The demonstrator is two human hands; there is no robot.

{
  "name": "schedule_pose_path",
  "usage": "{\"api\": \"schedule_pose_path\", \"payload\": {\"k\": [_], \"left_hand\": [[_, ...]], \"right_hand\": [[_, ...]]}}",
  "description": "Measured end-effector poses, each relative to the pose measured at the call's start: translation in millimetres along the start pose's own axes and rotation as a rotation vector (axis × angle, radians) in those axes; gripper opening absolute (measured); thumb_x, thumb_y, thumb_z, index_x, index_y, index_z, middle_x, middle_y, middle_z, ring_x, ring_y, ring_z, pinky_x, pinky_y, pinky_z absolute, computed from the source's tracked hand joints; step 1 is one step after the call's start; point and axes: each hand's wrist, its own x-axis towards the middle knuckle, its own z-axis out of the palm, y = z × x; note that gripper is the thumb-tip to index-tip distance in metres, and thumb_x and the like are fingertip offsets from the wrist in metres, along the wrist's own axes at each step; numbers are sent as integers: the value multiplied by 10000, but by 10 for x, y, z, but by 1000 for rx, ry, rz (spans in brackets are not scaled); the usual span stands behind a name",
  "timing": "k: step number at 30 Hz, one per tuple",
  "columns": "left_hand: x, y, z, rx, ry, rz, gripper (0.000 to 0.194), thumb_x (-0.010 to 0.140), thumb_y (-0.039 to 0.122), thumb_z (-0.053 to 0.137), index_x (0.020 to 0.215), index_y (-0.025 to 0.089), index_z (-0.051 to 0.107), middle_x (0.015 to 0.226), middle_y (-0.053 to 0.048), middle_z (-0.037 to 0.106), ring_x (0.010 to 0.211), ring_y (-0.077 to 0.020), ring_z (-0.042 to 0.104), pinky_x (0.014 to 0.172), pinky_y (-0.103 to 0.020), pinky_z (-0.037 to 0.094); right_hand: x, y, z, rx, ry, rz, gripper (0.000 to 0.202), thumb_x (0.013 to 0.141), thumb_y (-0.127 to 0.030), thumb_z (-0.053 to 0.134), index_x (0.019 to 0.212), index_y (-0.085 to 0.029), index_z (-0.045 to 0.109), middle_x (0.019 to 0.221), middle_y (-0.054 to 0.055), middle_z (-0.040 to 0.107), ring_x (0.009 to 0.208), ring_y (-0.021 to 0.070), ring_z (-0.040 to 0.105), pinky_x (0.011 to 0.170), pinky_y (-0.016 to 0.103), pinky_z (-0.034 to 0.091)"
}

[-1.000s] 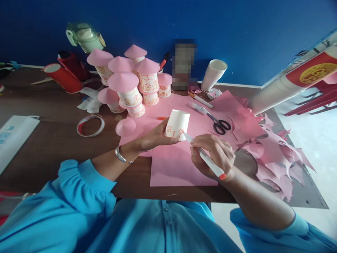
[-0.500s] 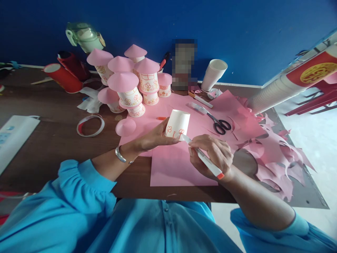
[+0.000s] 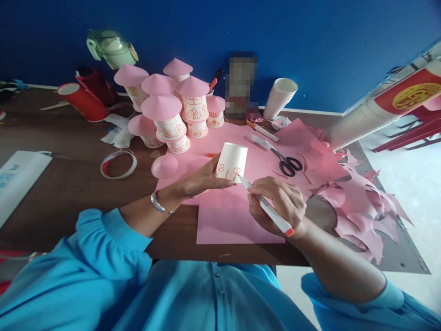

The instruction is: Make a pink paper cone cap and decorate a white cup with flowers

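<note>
My left hand (image 3: 203,180) is closed round a white paper cup (image 3: 233,158), which it holds upside down and slightly tilted above pink paper. Orange-red flowers and stems are drawn near the cup's rim. In my right hand (image 3: 277,202) is a white marker (image 3: 272,214) with an orange end, its tip at the right-hand flower on the cup. An orange marker cap (image 3: 211,155) lies just behind my left hand. Several decorated cups with pink cone roofs (image 3: 161,108) stand beyond it, and a loose pink cone (image 3: 164,166) rests on the left.
Black-handled scissors (image 3: 291,165) and another marker (image 3: 263,131) lie on the pink sheets (image 3: 237,225). Paper scraps (image 3: 361,202) cover the right side. White cup stacks (image 3: 280,96) stand at the back and right. A tape roll (image 3: 118,164) lies left, near a red cup stack (image 3: 82,102).
The cup has shifted very slightly to the left in my left hand. The marker tip stays at the right-hand flower, and everything else looks the same.
</note>
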Motion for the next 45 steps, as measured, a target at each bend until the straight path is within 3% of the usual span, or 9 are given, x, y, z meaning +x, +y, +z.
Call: {"api": "schedule_pose_path", "payload": {"k": [22,38,45], "left_hand": [[-5,-58,-29,-82,-29,-28,496,825,342,827,1239,220,582,1158,-62,659,1096,-231,614,923,-365,521],[66,-143,-39,-55,-54,35,428,815,384,828,1127,202,596,988,-41,620,916,-188,570,797,-316,478],[51,-143,-49,-52,-59,11,487,814,385,835,1190,213,579,1061,-55,623,984,-210,575,835,-328,480]], "right_hand": [[4,-16,13,-67,13,37,213,846,-35,617,971,-205,591,710,0,691,582,153,690,547,263,587],[2,-33,24,-32,4,33,209,852,-32,622,984,-192,599,729,13,697,604,153,704,550,250,593],[11,-39,7,-13,16,15,205,850,-28,627,988,-177,602,730,27,699,614,149,703,562,250,600]]}}
